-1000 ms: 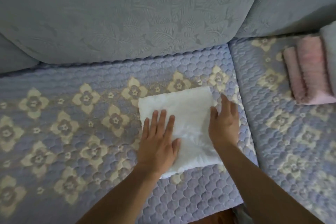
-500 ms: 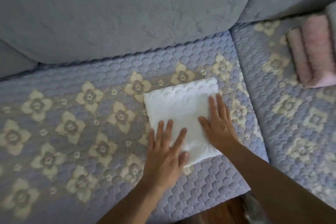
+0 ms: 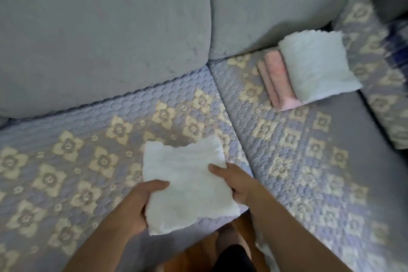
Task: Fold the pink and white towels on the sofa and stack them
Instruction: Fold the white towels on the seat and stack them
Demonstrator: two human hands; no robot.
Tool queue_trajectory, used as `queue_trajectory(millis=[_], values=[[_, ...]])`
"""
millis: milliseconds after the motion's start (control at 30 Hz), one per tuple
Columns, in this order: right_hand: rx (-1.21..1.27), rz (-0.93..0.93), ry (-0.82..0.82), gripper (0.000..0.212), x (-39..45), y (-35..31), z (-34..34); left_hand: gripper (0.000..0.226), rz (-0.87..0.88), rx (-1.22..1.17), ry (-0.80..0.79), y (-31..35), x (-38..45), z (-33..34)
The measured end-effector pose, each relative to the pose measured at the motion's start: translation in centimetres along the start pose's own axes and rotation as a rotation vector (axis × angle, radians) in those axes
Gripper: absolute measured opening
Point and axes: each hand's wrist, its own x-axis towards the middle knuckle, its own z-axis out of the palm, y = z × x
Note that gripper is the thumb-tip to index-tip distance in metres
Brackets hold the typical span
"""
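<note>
Sofa [image 3: 331,183]: grey back cushions at 12 o'clock, seat under a quilted lilac cover with cream flowers; a seam between two seat cushions runs from centre toward 5 o'clock.

Item 1, folded white towel [image 3: 185,185]: a thick square, held at 6 o'clock over the front edge of the left seat cushion. A second ago it lay flat on the seat with both palms spread on it, pressing it down; now it is lifted clear, its far edge sagging a little.

Item 2, left hand [image 3: 136,205]: grips the towel's near left edge, thumb on top, fingers underneath and hidden.

Item 3, right hand [image 3: 234,183]: grips the towel's right edge, thumb on top, fingers curled beneath.

Item 4, stack [image 3: 309,68]: at 2 o'clock on the right seat cushion, against the back cushion, well apart from the held towel. A folded white towel lies on top; folded pink towels [image 3: 276,77] show along its left side, beneath it. The count of pink layers cannot be told for certain.

Item 5, white cloth [image 3: 265,254]: a scrap showing at 5 o'clock below the right forearm; whether it is another towel cannot be told.

Status: the lift suggests folding of this towel is finished and the carry to the stack has begun. The next step calls for setting it squarely on the top white towel.
</note>
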Motion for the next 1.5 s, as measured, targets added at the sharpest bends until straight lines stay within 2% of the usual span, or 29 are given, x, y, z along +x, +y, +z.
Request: queue_trajectory(millis=[133,200,300,433,533,600,700,733,767,833,900,967,1033,1133,1200,1267,1333,1433,1500], values=[[0.007,-0.099,0.041,0.049,-3.0,-3.3,-6.0,0.042,-0.016,0.044,0.021,-0.8,0.5,8.2],[-0.042,-0.164,0.106,0.056,-4.7,-6.9,-10.2,0.049,0.037,0.043,0.02,-0.8,1.7,14.0],[-0.206,-0.383,0.238,0.041,-8.4,-14.4,-18.0,0.059,0.271,0.089,-0.025,0.8,3.7,24.8],[-0.365,-0.729,0.512,0.033,-14.8,-26.5,-27.9,0.064,0.595,0.107,-0.19,5.0,5.1,40.6],[-0.334,-0.899,0.577,0.037,-16.6,-33.5,-34.0,0.062,0.773,0.083,-0.211,7.5,7.2,49.8],[-0.339,-0.948,0.594,0.036,-14.8,-36.3,-37.2,0.06,0.811,0.081,-0.147,8.3,10.9,53.4],[-0.469,-0.831,0.652,0.027,-7.6,-37.0,-42.0,0.047,0.788,0.208,0.007,8.0,18.7,55.2],[-0.539,-0.734,0.64,0.035,-5.0,-36.5,-43.2,0.04,0.764,0.317,0.079,7.4,21.1,55.1],[-0.617,-0.624,0.612,0.052,-2.2,-35.8,-44.6,0.038,0.727,0.445,0.172,6.9,23.1,54.8],[-0.718,-0.478,0.58,0.074,1.4,-34.4,-46.6,0.042,0.708,0.612,0.343,5.7,25.4,54.1],[-0.697,-0.499,0.59,0.071,2.9,-33.8,-48.3,0.035,0.766,0.629,0.412,5.2,25.5,53.9],[-0.646,-0.558,0.612,0.066,2.5,-33.9,-49.1,0.03,0.763,0.532,0.454,5.3,24.6,53.8],[-0.533,-0.583,0.615,0.061,1.9,-34.7,-49.9,0.048,0.721,0.403,0.489,6.1,25.0,52.8],[-0.369,-0.512,0.49,0.054,1.9,-36.3,-51.3,0.082,0.534,0.269,0.581,7.8,30.3,48.1],[-0.392,-0.435,0.354,0.058,2.6,-36.8,-51.3,0.088,0.425,0.316,0.599,9.1,30.7,48.0],[-0.392,-0.348,0.254,0.096,5.5,-36.6,-52.5,0.087,0.374,0.388,0.571,9.7,29.1,50.1],[-0.377,-0.313,0.179,0.109,9.2,-36.2,-54.3,0.085,0.336,0.33,0.463,9.7,30.4,50.2],[-0.407,-0.319,0.209,0.107,10.9,-36.7,-53.6,0.082,0.318,0.324,0.35,9.8,32.7,48.8],[-0.405,-0.325,0.191,0.086,11.2,-36.8,-53.8,0.064,0.37,0.383,0.328,9.9,33.9,47.6]])
